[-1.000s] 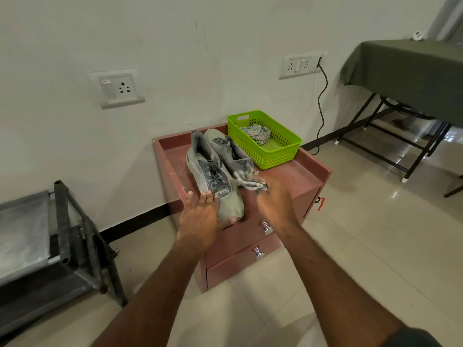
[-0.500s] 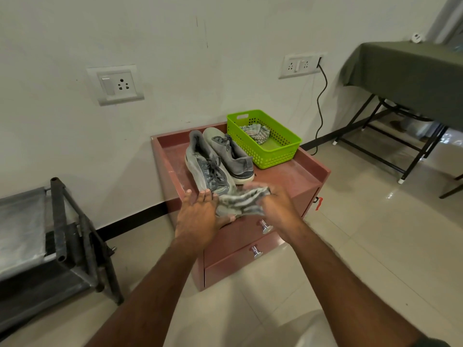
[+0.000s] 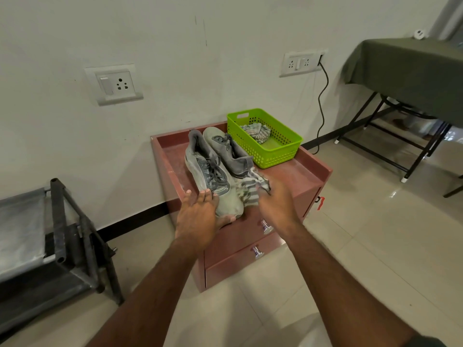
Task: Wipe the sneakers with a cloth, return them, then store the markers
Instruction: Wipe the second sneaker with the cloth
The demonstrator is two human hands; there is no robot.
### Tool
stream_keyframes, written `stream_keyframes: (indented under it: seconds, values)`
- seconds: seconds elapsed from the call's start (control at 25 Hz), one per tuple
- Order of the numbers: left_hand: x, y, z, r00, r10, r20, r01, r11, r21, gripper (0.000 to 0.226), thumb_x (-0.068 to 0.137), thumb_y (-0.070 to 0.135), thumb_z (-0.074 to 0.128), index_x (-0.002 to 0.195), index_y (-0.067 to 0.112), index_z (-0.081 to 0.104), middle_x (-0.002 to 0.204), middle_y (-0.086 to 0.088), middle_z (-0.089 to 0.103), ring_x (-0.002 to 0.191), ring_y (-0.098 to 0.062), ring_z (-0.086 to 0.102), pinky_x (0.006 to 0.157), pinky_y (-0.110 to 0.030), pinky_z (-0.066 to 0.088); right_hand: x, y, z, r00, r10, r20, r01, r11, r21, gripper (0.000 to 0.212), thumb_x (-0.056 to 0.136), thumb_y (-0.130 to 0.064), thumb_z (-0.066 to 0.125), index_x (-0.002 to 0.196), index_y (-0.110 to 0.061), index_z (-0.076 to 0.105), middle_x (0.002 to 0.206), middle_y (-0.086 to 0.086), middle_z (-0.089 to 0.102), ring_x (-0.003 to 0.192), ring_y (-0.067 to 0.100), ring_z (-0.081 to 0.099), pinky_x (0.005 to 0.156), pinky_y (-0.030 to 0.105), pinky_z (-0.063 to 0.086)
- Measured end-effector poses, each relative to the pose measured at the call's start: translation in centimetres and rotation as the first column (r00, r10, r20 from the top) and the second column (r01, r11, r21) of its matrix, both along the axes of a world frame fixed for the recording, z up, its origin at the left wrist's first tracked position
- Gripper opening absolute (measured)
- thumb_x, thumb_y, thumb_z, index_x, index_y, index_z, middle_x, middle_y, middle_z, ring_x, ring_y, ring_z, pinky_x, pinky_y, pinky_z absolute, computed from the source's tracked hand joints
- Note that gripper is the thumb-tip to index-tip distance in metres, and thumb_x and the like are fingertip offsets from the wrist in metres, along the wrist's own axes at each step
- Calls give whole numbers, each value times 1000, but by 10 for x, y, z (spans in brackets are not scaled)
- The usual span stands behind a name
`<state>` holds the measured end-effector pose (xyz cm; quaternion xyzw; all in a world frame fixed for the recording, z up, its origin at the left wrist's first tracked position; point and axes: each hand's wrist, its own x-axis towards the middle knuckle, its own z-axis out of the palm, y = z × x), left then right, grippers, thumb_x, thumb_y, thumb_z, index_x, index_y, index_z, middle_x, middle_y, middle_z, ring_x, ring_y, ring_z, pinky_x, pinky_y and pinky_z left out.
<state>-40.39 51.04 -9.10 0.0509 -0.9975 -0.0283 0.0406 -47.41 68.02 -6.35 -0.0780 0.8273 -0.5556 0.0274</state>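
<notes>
Two grey sneakers lie side by side on the reddish-brown drawer cabinet (image 3: 300,175). The left sneaker (image 3: 210,171) points its toe toward me, and my left hand (image 3: 200,214) holds that toe, fingers on top and thumb under the tip. My right hand (image 3: 276,204) grips a striped grey cloth (image 3: 250,190) pressed against the right side of this sneaker's front. The right sneaker (image 3: 229,152) lies behind, next to the basket. No markers are visible.
A green plastic basket (image 3: 273,152) with a second striped cloth (image 3: 256,132) stands at the cabinet's back right. A dark metal rack (image 3: 72,231) is on the left. A table with a green cover (image 3: 411,71) stands at the right, and a black cable (image 3: 322,106) hangs on the wall.
My right hand has carried the cloth from the sneaker's toe back to its right side. My left hand stays on the toe.
</notes>
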Motion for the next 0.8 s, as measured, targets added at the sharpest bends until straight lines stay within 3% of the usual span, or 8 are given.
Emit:
stream_keyframes:
  seconds: [0.08,0.16,0.24,0.36,0.48,0.6,0.68,0.8]
  values:
    - [1,1,2,1000,11,4,-11,1000,6,85,92,74,29,155,17,27,163,-7,26,152,-17,17,123,-46,2,6,-12,-4,972,225,-65,-204,950,239,41,98,-10,54,134,-26,61,130,-3,64,120,18,60,104,34,47]
    - [0,1,1,1000,5,-2,-5,1000,-5,82,92,72,33,154,18,30,162,-6,27,152,-17,18,124,-46,4,15,-28,-6,894,447,-14,-360,737,572,46,94,-5,59,137,-21,60,144,2,55,135,23,48,110,33,40]
    - [0,-1,-1,1000,-4,-3,4,1000,0,78,92,69,38,152,20,34,162,-5,29,151,-16,19,124,-45,5,21,-32,2,857,516,8,-376,615,693,34,89,-5,59,118,-19,68,119,4,66,115,27,60,91,33,49]
    - [-1,-2,0,1000,4,-12,-3,999,42,81,88,74,41,149,20,40,161,-5,31,150,-16,22,124,-44,5,11,-15,7,894,392,217,-441,856,270,20,92,-8,56,100,-19,71,94,0,74,92,20,69,81,34,55]
    - [-1,0,0,1000,6,-5,-6,1000,29,85,89,75,35,153,19,32,162,-5,28,151,-16,20,123,-44,3,-4,2,-2,991,70,118,-56,992,-115,23,98,-18,53,111,-21,71,101,2,77,96,23,73,92,48,58]
    - [0,2,2,1000,19,-9,-19,999,34,83,90,74,35,153,19,32,162,-5,29,151,-16,19,123,-45,3,-9,-3,-9,980,74,-183,-54,992,112,45,98,-9,51,138,-27,59,139,-1,62,125,18,59,106,37,47]
    - [0,2,3,1000,12,-24,-11,999,46,81,90,73,37,151,19,35,161,-5,31,151,-16,21,123,-45,5,3,-18,-13,934,357,-31,-323,877,356,51,98,-4,52,145,-25,52,156,-2,43,143,18,41,117,37,34]
    - [2,0,3,999,3,-40,1,996,89,73,89,69,47,144,21,44,160,-5,33,149,-16,24,124,-44,6,12,-22,-13,872,467,144,-486,798,355,42,93,-3,55,127,-24,69,123,-4,68,109,6,64,91,22,49]
